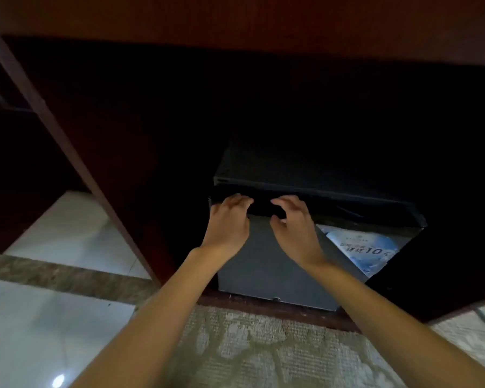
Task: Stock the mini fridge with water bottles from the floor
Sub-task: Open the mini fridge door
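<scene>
Left hand [228, 219]: bare, slim-fingered — at the left corner of the dark grey box-shaped mini fridge [263, 261].
Right hand [294, 228]: bare, nearer that fridge's middle.
Forearms [157, 312]: bare along their whole visible length.

A mini fridge [263, 264] with a blue printed sticker [361, 250], built into a dark wooden cabinet [101, 152] beside near carpet [263, 357] and polished tile [39, 326] at left, suggests a hotel room.
</scene>
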The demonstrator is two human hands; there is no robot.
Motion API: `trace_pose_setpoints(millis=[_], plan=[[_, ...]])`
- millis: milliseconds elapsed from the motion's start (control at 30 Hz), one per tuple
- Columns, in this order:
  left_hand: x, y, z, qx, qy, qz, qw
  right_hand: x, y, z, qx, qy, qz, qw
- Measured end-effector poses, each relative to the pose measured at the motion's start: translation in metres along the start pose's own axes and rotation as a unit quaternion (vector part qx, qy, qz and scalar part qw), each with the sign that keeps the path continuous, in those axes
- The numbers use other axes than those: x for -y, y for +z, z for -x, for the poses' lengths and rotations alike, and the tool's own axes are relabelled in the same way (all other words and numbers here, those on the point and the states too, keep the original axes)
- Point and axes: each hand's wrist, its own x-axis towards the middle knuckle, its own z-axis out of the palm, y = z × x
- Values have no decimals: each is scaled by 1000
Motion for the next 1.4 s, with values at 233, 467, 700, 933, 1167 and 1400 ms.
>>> trace_pose_setpoints(millis=[233, 467, 700, 933, 1167, 1400], plan=[[12, 47, -6, -134, 42, -108, 984, -22, 26, -7, -101, -67, 67, 990], [9, 47, -2, -116, 35, -104, 987, -18, 26, -2, -77, -60, 70, 993], [-5, 35, 30, -106, 8, -119, 987, 7, 12, 24, 6, 9, 70, 998], [-35, 22, 118, -89, 69, -162, 980, 4, -9, 106, -17, -38, 59, 997], [-96, 22, 212, 4, 128, -13, 992, -10, -51, 210, -79, -26, 29, 996], [-173, 51, 277, 68, 210, 174, 960, -51, -108, 305, -167, 20, 43, 985]])
